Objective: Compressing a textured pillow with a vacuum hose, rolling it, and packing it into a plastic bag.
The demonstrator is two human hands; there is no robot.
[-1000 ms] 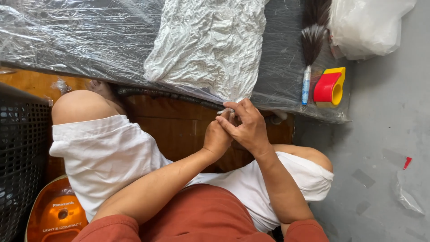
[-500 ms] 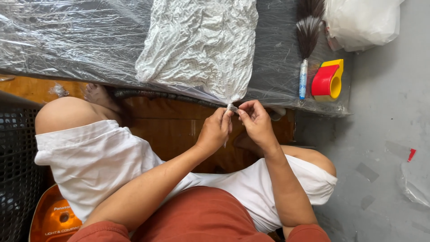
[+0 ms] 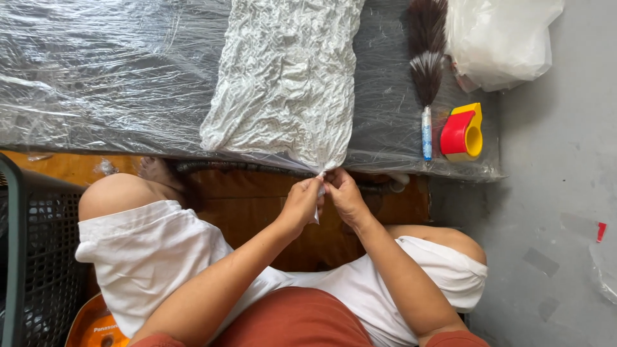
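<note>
— Crinkled white plastic bag (image 3: 283, 77), where does it sit?
— Flat on the film-wrapped tabletop (image 3: 96, 83), its gathered corner hanging over the near edge. Left hand (image 3: 301, 207) and right hand (image 3: 345, 198) meet there, fingertips pinched narrow on that twisted tip.
— How would it handle?
— Light, soft and thin, I judge; slippery too, and easy to tear. The bunched corner gives the firmest hold.
— Around it?
— A feather brush (image 3: 427, 77), a red and yellow tape dispenser (image 3: 464, 132), a black crate (image 3: 32, 257).
</note>
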